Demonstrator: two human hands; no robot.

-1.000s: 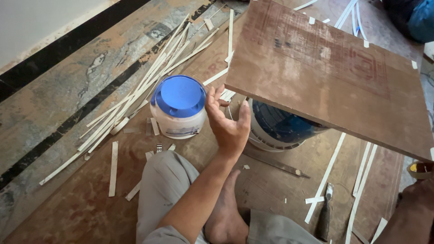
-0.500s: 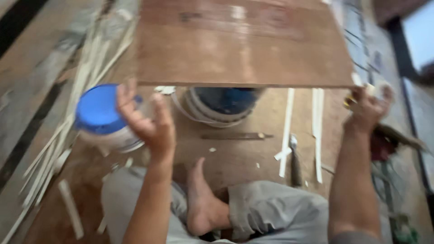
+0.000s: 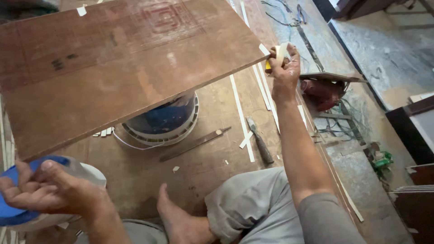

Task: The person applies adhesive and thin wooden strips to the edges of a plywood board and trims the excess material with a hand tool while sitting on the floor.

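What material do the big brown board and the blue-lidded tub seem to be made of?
Brown board: probably plywood or laminated wood, matte reddish face with faint grain and a thin pale edge. Tub: likely plastic, smooth white wall with a glossy blue lid; the left hand hides much of it.

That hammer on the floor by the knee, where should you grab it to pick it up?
Grip the hammer by its dark wooden handle, the long thick end pointing toward the bent knee. Coming from above with the right hand looks easiest, since it lies flat on the board floor with white strips close beside the metal head.
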